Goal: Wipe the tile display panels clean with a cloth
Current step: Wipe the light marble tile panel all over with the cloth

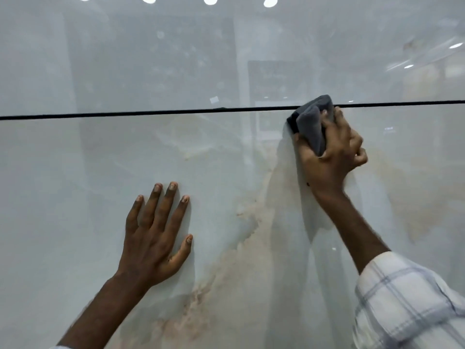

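currently the right hand [332,149] grips a bunched grey cloth [312,122] at the dark joint [151,112] of the glossy pale marble-look tile panel [75,185], while the flat, released left hand [156,238] risks leaving smudges.

The lower tile panel [75,159] lies bare leftward of the cloth [310,122]; the flat left hand [154,235] blocks below.

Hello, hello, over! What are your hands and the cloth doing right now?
Left hand flat on lower panel. Right hand grips grey cloth at the dark seam. Nothing in the way.
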`<state>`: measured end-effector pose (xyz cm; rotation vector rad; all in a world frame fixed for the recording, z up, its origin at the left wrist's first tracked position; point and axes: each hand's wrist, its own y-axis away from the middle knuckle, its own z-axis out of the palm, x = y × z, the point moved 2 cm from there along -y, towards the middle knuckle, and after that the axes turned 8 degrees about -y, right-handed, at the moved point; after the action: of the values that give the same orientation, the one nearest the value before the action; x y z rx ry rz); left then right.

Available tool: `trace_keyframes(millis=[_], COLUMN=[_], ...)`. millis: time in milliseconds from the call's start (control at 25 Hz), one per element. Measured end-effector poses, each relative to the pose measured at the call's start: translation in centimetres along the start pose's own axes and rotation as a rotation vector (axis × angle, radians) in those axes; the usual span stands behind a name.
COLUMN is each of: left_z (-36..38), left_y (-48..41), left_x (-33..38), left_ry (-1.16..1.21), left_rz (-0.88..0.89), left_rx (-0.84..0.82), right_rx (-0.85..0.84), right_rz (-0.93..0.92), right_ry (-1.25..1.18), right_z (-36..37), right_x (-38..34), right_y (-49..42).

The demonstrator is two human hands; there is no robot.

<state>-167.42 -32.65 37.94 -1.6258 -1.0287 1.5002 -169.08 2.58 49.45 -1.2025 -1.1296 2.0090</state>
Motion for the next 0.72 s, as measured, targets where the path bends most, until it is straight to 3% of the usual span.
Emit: trace_keyframes(millis=[80,240,320,360,520,600,720], left_z=[-0.1,-0.1,-0.1,-0.1,0.3,0.4,0.3], left_y=[-0.1,0.0,0.1,0.2,0.4,0.7,0.5], left_x=[0.0,0.1,-0.3,-0.4,-0.5,-0.5,-0.4], left_ry=[-0.007,0.008,0.007,0.01,0.021,0.022,0.018], left_rz=[-0.002,0.007,0.021,0.035,0.071,0.058,0.047], left_rx=[0.011,0.009,0.002,0.004,0.0,0.0,-0.006], right_rx=[-0.037,-0.314,-0.382,-0.338,-0.019,-0.007,-0.153], right_rz=[-0.135,-0.659,-0.776,-0.73,-0.087,-0.087,-0.301], right_ry=[0.023,-0.025,-0.064,-0.059,-0.044,0.002,-0.018], right_z=[0.4,-0.5,-0.7,-0.4,-0.3,0.1,-0.2], right_x=[-2.0,-3.8,-2.6,-1.7,0.4,-0.3,-1.7], right_y=[4.4,16.5,15.1,12.5,2.3,5.0,15.6])
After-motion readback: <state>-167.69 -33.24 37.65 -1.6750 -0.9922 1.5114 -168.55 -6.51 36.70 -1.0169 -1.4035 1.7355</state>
